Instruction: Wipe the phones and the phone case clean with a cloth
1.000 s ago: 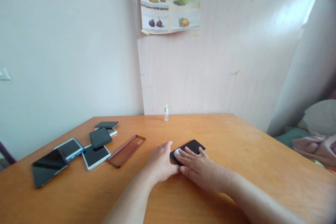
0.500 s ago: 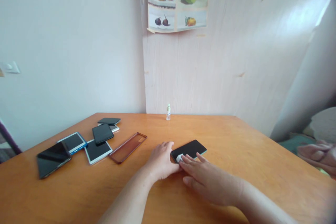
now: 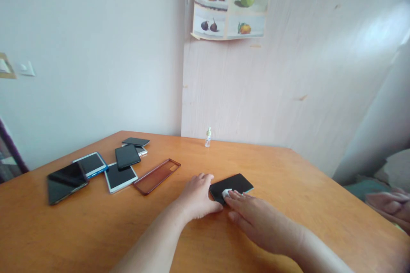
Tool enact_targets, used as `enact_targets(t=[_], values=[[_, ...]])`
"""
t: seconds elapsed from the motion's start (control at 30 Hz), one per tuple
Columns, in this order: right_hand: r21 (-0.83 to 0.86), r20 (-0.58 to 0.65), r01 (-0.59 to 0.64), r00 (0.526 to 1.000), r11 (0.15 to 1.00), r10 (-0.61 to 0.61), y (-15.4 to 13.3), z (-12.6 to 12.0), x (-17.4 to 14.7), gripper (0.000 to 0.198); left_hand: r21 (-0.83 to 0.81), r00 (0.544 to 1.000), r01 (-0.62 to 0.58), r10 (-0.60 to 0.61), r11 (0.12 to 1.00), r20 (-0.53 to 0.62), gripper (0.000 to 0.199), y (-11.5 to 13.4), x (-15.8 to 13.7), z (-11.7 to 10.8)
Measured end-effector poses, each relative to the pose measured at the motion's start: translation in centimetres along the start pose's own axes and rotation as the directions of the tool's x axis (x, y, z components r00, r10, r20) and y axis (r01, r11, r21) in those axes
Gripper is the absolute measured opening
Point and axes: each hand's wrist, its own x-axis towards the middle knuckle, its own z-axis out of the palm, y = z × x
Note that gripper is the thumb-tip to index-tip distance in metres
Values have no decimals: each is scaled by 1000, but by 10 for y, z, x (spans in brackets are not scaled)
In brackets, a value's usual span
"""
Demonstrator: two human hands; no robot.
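Observation:
A black smartphone (image 3: 239, 182) lies screen up on the wooden table, slanting away to the right. My left hand (image 3: 196, 198) curves round its left end, thumb at the near edge and fingers at the far side, steadying it. Under the fingertips of my right hand (image 3: 256, 218), a small white wipe (image 3: 226, 193) is pressed against the screen near the phone's left half. Part of the wipe and the phone's near edge are hidden by the right fingers. Left of my hands rests a clear reddish-brown phone case (image 3: 157, 176).
Several phones and tablets overlap on the table's left side, among them a dark tablet (image 3: 66, 182), a white-framed tablet (image 3: 120, 178) and a blue-edged tablet (image 3: 91, 164). A small clear bottle (image 3: 208, 137) stands near the back edge. Fruit pictures (image 3: 230, 6) hang on the wall.
My right hand and the wipe have slid a little to the right along the screen. My left hand stays at the phone's left end. The view has tilted slightly.

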Motion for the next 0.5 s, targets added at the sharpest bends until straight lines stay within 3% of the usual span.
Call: enact_targets(t=[0.07, 0.2, 0.27, 0.5], values=[[31, 18, 21, 1000, 999, -22, -1, -1, -1, 51, 1, 1000, -8, 8, 1000, 2, 75, 0, 0, -1], [-78, -48, -204, 979, 976, 200, 24, 0, 4, 48, 11, 1000, -15, 14, 1000, 16, 70, 1, -1, -3], [-98, -79, -247, 968, 964, 240, 31, 2, 7, 47, 5, 1000, -8, 7, 1000, 26, 66, 3, -1, -4], [62, -16, 49, 999, 997, -48, -12, 4, 5, 50, -9, 1000, -4, 5, 1000, 20, 57, 4, -1, -4]])
